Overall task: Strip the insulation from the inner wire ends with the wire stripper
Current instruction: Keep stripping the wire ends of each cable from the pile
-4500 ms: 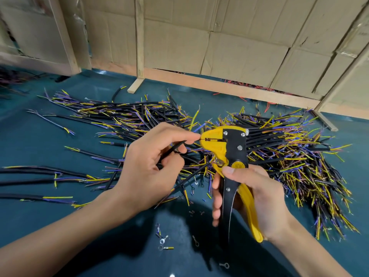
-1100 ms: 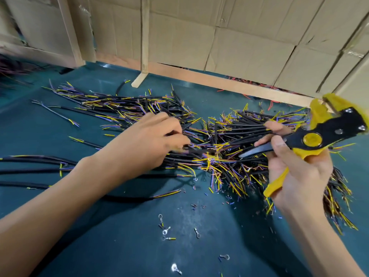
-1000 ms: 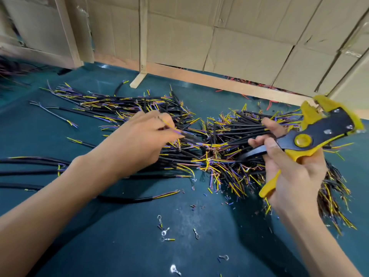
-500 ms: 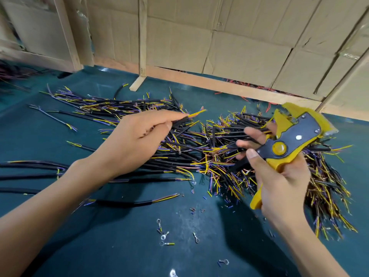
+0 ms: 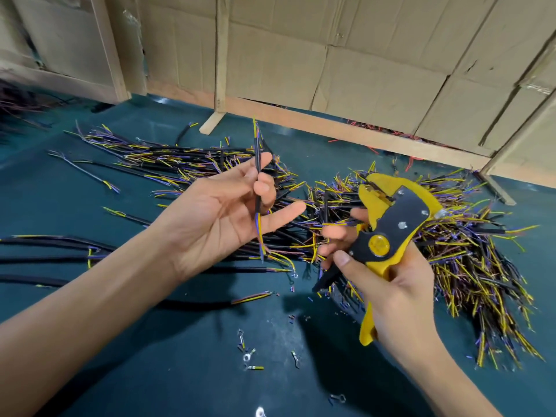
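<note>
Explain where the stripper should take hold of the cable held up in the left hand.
Take the cable by its lower yellow and purple wire ends, coming from the right with the stripper. The left hand pinches the black middle, leaving those ends hanging free.

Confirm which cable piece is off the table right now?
Only the short black cable pinched upright in the left hand; every other piece lies on the green table.

A dark teal table point(image 5: 90, 371) fills the foreground. Behind it stands a wall of flattened cardboard point(image 5: 361, 70) — creased, seams showing — braced by pale wooden battens point(image 5: 222, 55). A wooden rail point(image 5: 346, 124) runs along its foot. Light seems to fall from above — soft shadows lie on the teal.
</note>
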